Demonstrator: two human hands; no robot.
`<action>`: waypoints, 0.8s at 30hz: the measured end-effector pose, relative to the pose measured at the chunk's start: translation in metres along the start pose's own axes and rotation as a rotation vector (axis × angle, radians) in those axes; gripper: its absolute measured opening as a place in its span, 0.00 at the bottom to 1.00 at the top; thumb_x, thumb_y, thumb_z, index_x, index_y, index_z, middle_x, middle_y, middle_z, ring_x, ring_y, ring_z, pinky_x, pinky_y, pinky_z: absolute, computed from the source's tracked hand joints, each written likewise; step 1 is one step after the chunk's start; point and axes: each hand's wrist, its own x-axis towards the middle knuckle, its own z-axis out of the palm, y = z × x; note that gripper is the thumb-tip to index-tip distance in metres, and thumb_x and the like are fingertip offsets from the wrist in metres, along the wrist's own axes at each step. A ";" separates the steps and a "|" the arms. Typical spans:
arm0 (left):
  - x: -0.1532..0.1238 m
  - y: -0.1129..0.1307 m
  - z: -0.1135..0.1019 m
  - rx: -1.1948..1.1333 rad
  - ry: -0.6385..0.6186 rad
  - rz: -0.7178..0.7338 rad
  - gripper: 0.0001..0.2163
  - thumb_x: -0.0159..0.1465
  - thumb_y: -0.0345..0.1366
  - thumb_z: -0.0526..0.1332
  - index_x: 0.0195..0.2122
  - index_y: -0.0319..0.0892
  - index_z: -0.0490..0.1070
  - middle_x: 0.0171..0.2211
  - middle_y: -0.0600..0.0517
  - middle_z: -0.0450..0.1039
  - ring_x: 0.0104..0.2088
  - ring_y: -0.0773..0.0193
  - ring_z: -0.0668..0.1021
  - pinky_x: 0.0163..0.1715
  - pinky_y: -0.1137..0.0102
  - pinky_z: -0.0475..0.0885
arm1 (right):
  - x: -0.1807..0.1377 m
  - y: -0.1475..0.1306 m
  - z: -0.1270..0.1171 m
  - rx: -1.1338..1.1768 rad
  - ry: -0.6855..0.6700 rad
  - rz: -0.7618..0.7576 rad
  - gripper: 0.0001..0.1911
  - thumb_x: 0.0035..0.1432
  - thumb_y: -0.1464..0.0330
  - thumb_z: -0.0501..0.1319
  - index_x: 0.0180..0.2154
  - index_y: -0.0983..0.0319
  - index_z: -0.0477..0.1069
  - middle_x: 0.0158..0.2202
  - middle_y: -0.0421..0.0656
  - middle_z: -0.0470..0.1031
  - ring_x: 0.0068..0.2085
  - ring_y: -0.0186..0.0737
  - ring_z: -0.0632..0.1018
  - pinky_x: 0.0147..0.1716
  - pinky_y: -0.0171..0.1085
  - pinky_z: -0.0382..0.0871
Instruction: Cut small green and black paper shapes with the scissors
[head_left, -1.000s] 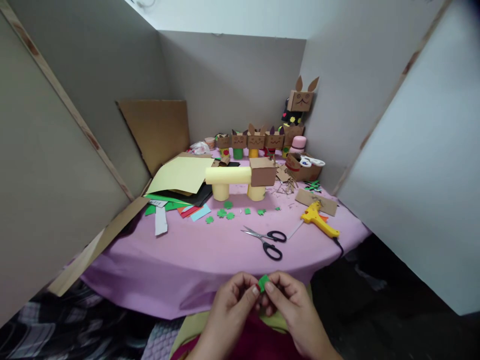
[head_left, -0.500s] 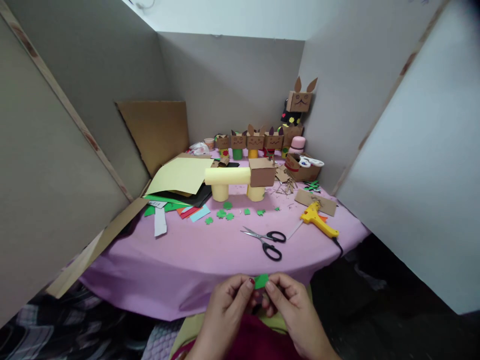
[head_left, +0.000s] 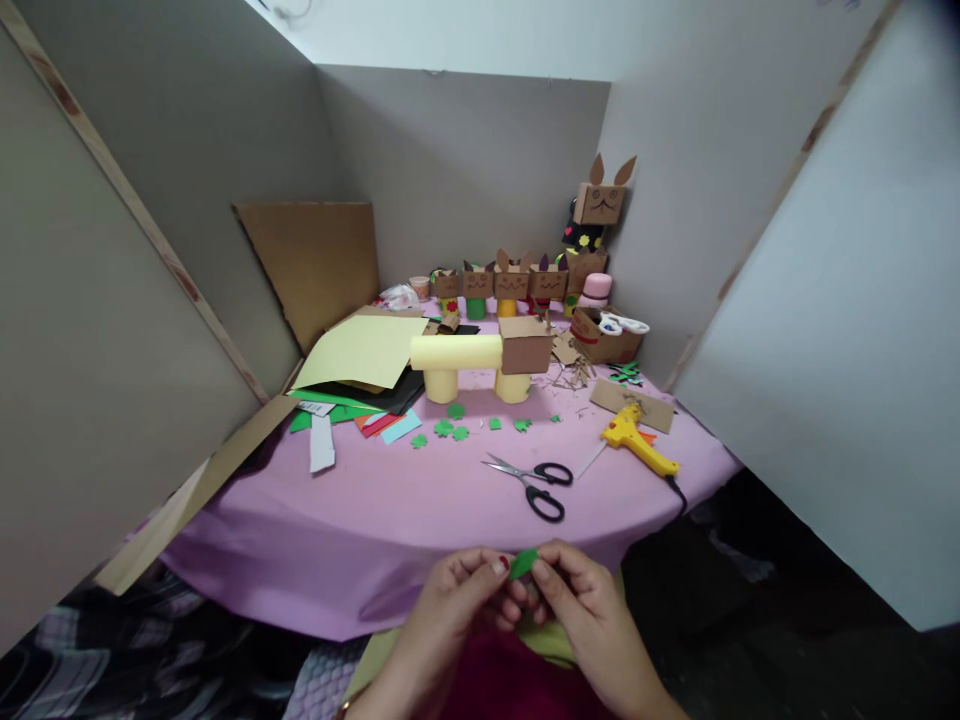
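A small piece of green paper [head_left: 523, 564] is pinched between my two hands, just off the table's front edge. My left hand [head_left: 466, 592] grips its left end with thumb and fingers. On the right end, the thumb and forefinger of my right hand [head_left: 576, 592] are closed. Beyond them, black-handled scissors [head_left: 531, 480] lie part open on the cloth. Several green paper flower cut-outs [head_left: 444, 428] are scattered farther back. Behind these stands a figure of pale yellow paper rolls [head_left: 456, 352] with a brown cardboard box [head_left: 525, 346] at its right end.
A yellow glue gun [head_left: 637, 440] rests near a cardboard strip [head_left: 634, 403] at right. Stacked coloured paper [head_left: 361, 350] lies at left. Several box-headed animal figures [head_left: 511, 280] line the back, beside an open carton [head_left: 607, 340] with white scissors. Grey partitions [head_left: 465, 160] enclose the table.
The green paper has tilted and looks narrower between my fingertips. My left fingers have shifted slightly beneath it. Everything on the table stays where it was.
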 end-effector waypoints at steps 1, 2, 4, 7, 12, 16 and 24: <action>0.000 0.001 0.000 -0.001 0.000 -0.011 0.11 0.52 0.40 0.67 0.25 0.34 0.75 0.23 0.50 0.76 0.22 0.70 0.73 0.24 0.77 0.66 | 0.000 -0.001 -0.001 -0.025 -0.006 -0.010 0.15 0.60 0.60 0.56 0.31 0.64 0.71 0.24 0.39 0.70 0.24 0.31 0.69 0.24 0.30 0.64; 0.000 0.002 0.000 -0.005 -0.004 -0.023 0.11 0.52 0.40 0.67 0.25 0.35 0.75 0.23 0.50 0.76 0.22 0.70 0.73 0.24 0.77 0.66 | -0.001 -0.001 -0.001 -0.038 -0.012 -0.017 0.15 0.60 0.60 0.55 0.31 0.64 0.71 0.24 0.39 0.70 0.24 0.31 0.69 0.25 0.30 0.64; -0.002 0.005 0.000 -0.015 -0.023 -0.038 0.11 0.53 0.40 0.66 0.25 0.35 0.76 0.23 0.49 0.77 0.22 0.70 0.74 0.24 0.77 0.66 | -0.001 -0.002 -0.002 -0.046 -0.025 -0.024 0.14 0.61 0.60 0.55 0.31 0.64 0.72 0.24 0.39 0.70 0.24 0.32 0.69 0.25 0.30 0.65; -0.006 0.009 0.002 -0.009 -0.051 -0.044 0.11 0.55 0.39 0.64 0.25 0.35 0.76 0.24 0.48 0.77 0.23 0.70 0.74 0.25 0.78 0.66 | -0.001 -0.002 -0.002 -0.066 -0.037 -0.039 0.14 0.61 0.61 0.54 0.32 0.63 0.72 0.24 0.39 0.70 0.24 0.33 0.70 0.25 0.31 0.65; -0.006 0.010 0.001 0.002 -0.058 -0.054 0.10 0.53 0.39 0.65 0.26 0.35 0.76 0.25 0.48 0.78 0.24 0.68 0.75 0.26 0.76 0.66 | 0.001 -0.002 -0.005 -0.196 -0.055 -0.100 0.13 0.62 0.63 0.53 0.30 0.62 0.71 0.23 0.38 0.70 0.24 0.33 0.71 0.25 0.30 0.64; -0.001 0.008 -0.004 0.050 -0.024 -0.096 0.12 0.47 0.41 0.70 0.21 0.37 0.73 0.23 0.50 0.78 0.21 0.70 0.74 0.22 0.76 0.65 | 0.003 -0.005 -0.008 -0.285 -0.109 -0.150 0.14 0.62 0.65 0.53 0.28 0.62 0.71 0.24 0.39 0.71 0.25 0.33 0.71 0.26 0.29 0.63; -0.002 0.011 -0.006 0.097 -0.080 -0.094 0.12 0.49 0.42 0.68 0.23 0.36 0.73 0.25 0.50 0.78 0.21 0.71 0.74 0.24 0.77 0.66 | 0.000 -0.009 -0.010 -0.295 -0.110 -0.154 0.14 0.62 0.64 0.53 0.28 0.62 0.71 0.23 0.39 0.71 0.24 0.34 0.71 0.25 0.30 0.63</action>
